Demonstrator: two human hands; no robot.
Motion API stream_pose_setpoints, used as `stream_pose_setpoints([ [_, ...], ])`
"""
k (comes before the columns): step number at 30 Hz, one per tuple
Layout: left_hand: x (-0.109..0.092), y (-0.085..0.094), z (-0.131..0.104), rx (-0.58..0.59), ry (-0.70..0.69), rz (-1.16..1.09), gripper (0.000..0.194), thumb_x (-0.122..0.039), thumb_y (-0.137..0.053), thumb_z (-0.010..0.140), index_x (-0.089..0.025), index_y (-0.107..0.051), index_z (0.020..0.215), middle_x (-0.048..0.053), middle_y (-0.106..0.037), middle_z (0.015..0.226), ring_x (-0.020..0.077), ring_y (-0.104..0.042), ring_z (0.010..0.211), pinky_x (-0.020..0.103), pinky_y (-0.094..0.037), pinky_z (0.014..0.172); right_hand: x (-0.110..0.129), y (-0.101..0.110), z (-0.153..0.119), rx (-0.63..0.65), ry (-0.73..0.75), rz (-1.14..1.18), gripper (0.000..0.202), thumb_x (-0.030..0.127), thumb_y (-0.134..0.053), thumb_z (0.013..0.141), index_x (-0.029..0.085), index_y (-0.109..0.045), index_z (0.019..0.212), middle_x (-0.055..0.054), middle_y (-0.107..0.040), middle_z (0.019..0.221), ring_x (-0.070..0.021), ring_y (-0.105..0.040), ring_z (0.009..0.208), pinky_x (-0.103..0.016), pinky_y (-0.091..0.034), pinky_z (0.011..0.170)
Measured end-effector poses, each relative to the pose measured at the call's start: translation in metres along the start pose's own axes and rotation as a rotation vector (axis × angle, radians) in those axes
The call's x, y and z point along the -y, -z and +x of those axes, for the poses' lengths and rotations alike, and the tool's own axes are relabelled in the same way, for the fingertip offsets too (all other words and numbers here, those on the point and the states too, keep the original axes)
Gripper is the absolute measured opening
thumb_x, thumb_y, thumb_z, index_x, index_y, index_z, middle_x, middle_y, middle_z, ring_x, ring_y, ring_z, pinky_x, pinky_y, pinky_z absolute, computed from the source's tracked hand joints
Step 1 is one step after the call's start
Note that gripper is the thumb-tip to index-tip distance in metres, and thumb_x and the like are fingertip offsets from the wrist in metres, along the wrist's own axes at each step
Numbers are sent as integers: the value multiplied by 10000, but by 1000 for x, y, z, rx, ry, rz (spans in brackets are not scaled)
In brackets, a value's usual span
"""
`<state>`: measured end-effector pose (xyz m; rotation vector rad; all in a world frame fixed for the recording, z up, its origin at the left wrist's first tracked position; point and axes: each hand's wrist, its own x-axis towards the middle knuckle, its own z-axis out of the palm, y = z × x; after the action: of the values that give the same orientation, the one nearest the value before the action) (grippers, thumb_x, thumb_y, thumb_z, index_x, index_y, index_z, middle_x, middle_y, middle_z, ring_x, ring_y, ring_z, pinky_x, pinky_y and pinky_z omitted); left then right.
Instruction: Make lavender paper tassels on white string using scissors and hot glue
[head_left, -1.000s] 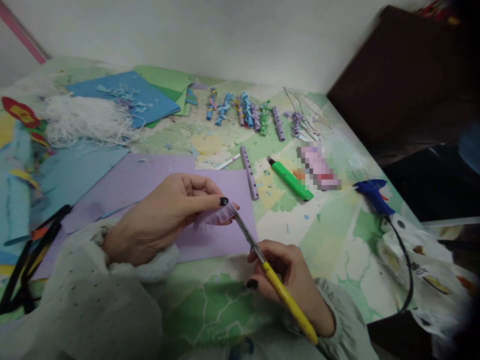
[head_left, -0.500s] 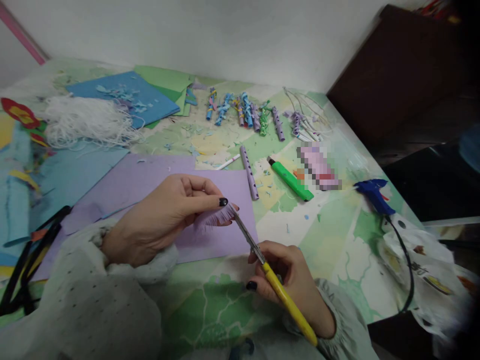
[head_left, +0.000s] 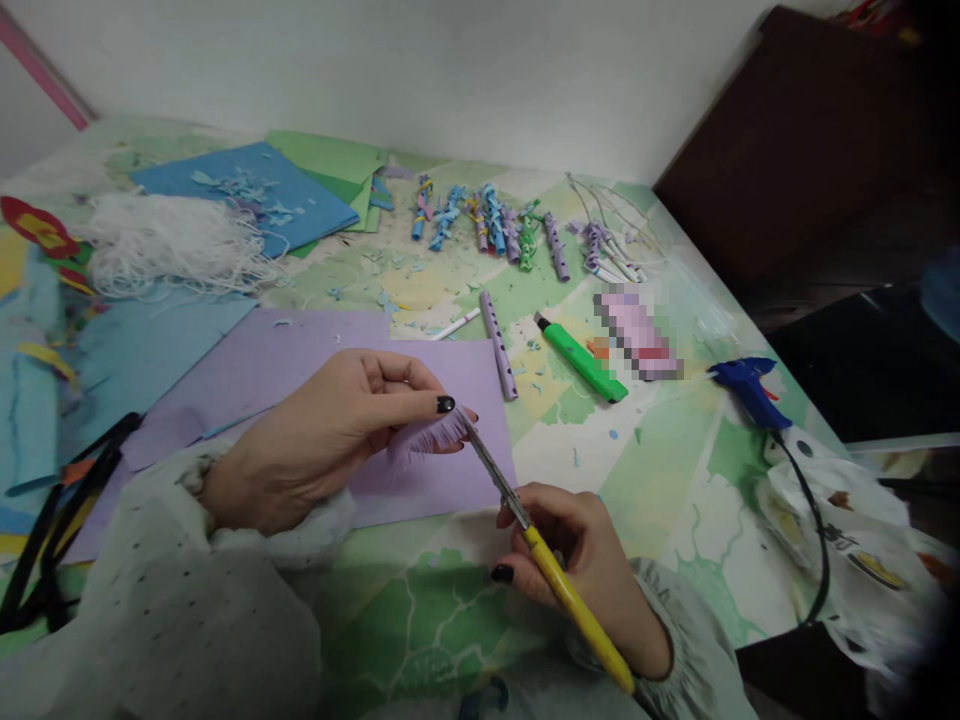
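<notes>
My left hand (head_left: 360, 425) pinches a small strip of purple paper (head_left: 424, 438) between thumb and fingers, and its lower edge is cut into fine fringe. Yellow-handled scissors (head_left: 570, 590) are in my right hand (head_left: 574, 550), pointing up and left. Their metal blades meet the paper strip right by my left fingertips and look nearly closed. Beneath my left hand lies a large purple paper sheet (head_left: 457, 490). A purple paper tube with dark dots (head_left: 499, 345) rests at the sheet's right edge.
A green utility knife (head_left: 581, 358) and a blue glue gun (head_left: 750, 388) with a cord lie to the right. Decorated paper tubes (head_left: 491, 220) stand in a row at the back. White string (head_left: 176, 245), blue sheets (head_left: 270, 190) and paper scraps are at left. A plastic bag (head_left: 847, 530) sits at right.
Almost nothing differs. Both hands, the paper strip and the scissors stay nearly in place, with only a tiny shift at the blades.
</notes>
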<state>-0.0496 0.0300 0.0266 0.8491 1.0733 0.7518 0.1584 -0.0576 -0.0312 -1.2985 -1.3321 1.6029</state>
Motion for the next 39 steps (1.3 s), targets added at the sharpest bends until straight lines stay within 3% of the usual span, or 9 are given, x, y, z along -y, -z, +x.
stream_pose_setpoints([
  [19,1,1,0,4,-16,-12,108,-123,-700,713,-118,-671,609,57,-706,633,153,-690,615,201,-554,612,-3,-1,-1,-31,20,15,281,210,-846,560,139,-661,759,68,-408,509,-72,-322,475,-198,-236,429],
  [39,-1,-2,-1,-14,8,-8,106,-128,-720,705,-124,-657,620,57,-707,654,162,-693,635,215,-557,621,-2,-1,-1,-44,-11,-68,301,289,-836,569,144,-656,761,61,-397,509,-86,-326,478,-222,-250,438],
])
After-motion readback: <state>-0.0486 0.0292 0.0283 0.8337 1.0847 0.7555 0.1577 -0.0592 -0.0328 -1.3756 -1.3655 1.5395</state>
